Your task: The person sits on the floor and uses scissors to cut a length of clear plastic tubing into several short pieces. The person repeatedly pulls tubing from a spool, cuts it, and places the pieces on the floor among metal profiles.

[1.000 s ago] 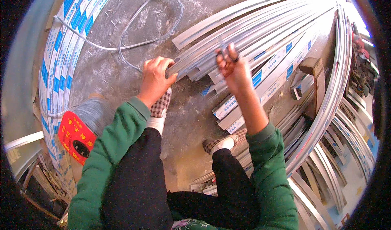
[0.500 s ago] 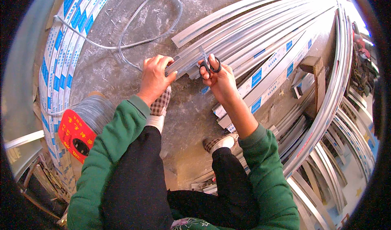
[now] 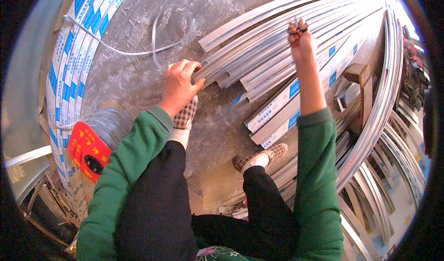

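Note:
My left hand (image 3: 178, 87) is closed around the near end of a long silvery metal profile (image 3: 213, 65), thumb and fingers on its two sides. My right hand (image 3: 303, 46) reaches far forward over the bundle of profiles, clutching a pair of black-handled scissors (image 3: 298, 27). Motion blurs the scissors, and their blades are hard to make out. A thin grey strip (image 3: 125, 52) loops over the floor beyond my left hand and runs back to a spool (image 3: 110, 124) with a red end disc at my left. Whether the strip reaches into the profile is hidden by my left hand.
Long profiles in blue-and-white wrapping (image 3: 69, 76) line the left side. More wrapped profiles (image 3: 277, 129) lie at the right of the bundle, near a wooden support (image 3: 363, 87). Metal lengths (image 3: 393, 150) curve along the right. My checkered slippers (image 3: 273, 157) stand on the dusty floor.
My right hand with the scissors has swung forward and right, away from my left hand. My left hand stays at the profile end. The grey strip's loop has shifted and narrowed.

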{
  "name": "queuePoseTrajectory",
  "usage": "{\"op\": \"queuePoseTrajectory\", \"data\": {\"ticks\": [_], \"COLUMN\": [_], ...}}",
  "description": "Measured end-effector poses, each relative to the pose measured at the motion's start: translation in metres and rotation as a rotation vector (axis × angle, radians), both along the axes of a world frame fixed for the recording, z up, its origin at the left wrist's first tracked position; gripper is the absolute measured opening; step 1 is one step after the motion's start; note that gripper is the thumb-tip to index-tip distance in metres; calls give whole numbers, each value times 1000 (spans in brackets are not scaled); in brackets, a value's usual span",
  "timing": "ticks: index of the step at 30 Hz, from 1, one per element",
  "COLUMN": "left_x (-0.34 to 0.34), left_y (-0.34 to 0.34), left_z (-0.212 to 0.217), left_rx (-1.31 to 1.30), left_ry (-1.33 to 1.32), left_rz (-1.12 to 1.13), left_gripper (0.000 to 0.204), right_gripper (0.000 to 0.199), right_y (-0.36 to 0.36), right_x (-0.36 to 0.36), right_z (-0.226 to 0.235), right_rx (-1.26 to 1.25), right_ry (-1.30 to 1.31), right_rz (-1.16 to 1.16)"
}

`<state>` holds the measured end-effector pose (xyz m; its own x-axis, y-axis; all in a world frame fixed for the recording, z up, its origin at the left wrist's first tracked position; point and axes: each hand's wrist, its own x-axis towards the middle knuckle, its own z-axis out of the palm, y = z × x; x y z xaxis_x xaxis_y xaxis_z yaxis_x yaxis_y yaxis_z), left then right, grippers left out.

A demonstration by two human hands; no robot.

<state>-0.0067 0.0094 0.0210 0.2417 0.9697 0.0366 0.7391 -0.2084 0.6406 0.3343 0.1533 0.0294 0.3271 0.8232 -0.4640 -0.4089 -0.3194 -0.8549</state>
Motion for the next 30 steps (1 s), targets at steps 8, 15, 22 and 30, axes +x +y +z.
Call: {"op": "queuePoseTrajectory", "data": {"ticks": [8,15,22,30], "left_x": [-1,-1,0,0], "left_y": [2,0,0,-1], "left_z": [0,-1,2,1], "left_rx": [-3,-13,-30,-36], "left_ry": [-14,-35,-28,-6], "left_rz": [8,13,19,9], "left_gripper": [35,35,35,37], "right_gripper": [32,42,45,46], "right_y": [-16,-138,-141,-146], "right_x": [-13,-93,-112,-116], "right_z": [1,34,36,23], "right_rx": [38,-273,-248,-264], "right_ry": [165,241,256,281], "right_rz": [163,381,440,454]}}
